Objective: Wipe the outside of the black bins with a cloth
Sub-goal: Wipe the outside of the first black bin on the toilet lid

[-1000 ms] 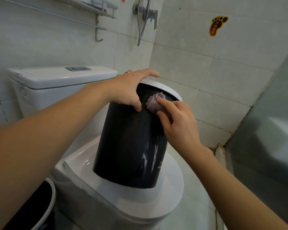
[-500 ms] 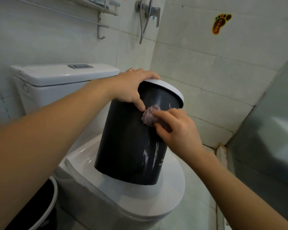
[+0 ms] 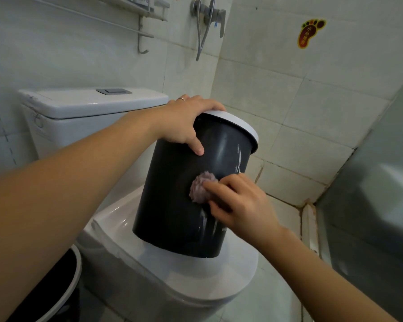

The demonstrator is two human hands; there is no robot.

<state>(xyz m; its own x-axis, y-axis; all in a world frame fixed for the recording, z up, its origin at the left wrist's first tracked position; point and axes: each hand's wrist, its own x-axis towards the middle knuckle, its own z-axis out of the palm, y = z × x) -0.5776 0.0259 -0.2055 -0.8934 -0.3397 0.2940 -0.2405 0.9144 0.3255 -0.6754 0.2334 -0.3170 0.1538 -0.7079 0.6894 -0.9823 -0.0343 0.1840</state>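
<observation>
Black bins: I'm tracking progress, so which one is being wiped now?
The black bin on the closed toilet lid; both hands are on it. The other bin sits untouched at lower left.

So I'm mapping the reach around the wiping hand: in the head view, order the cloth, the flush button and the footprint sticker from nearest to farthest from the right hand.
From the right hand:
1. Cloth, bunched under its fingers against the black bin.
2. Flush button, up left on the toilet tank.
3. Footprint sticker, high on the right wall.
</observation>
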